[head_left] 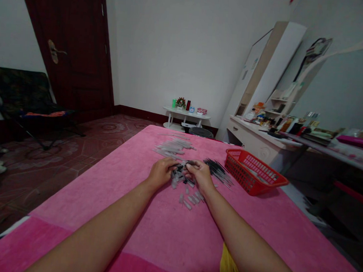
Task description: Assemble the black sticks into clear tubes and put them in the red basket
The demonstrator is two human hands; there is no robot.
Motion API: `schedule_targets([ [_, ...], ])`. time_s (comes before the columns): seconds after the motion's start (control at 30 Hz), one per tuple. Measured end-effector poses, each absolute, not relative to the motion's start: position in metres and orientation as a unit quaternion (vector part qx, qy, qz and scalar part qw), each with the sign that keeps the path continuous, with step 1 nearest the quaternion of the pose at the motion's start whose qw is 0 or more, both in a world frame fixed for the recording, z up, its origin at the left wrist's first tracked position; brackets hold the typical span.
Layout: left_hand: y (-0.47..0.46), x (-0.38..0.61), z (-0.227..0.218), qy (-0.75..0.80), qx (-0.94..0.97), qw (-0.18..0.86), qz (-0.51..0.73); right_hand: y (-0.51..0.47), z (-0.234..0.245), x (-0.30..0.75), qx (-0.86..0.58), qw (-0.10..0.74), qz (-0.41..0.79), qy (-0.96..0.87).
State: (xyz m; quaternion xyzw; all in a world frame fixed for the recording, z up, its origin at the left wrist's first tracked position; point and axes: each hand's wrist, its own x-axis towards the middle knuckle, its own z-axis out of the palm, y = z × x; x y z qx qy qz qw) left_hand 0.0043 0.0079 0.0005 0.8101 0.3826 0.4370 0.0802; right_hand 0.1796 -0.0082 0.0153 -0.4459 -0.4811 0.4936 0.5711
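Observation:
Both hands meet over a loose pile of small clear and black pieces (pixel 176 180) on a pink cloth-covered table (pixel 160 233). My left hand (pixel 162 172) has its fingers closed at the pile's left side; what they grip is too small to name. My right hand (pixel 200 176) pinches at the pile's right side, a dark bit showing near its fingertips. Beyond the hands lies a bunch of long clear tubes (pixel 174 146), like pen barrels. Right of my right hand are thin black sticks (pixel 218 172), like pen refills. Short clear caps (pixel 193 199) lie scattered nearer me.
A red plastic basket (pixel 253 173) stands on the table at the right, with some pale pieces inside. Yellow cloth (pixel 230 266) shows under my right forearm. Farther off are a white side table (pixel 187 111), a dressing table (pixel 249 134) and a folding chair (pixel 26 98).

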Motion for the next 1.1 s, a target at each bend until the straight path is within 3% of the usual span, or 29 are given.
schedule_targets([
  [0.63, 0.0017, 0.0052, 0.0036, 0.389, 0.829, 0.047, 0.400, -0.0103, 0.0186, 0.1751, -0.489, 0.523, 0.250, -0.652],
  [1.1, -0.0017, 0.0066, 0.0049, 0.400, 0.838, 0.027, 0.371, -0.0142, 0.0190, 0.1764, -0.497, 0.480, 0.141, -0.709],
])
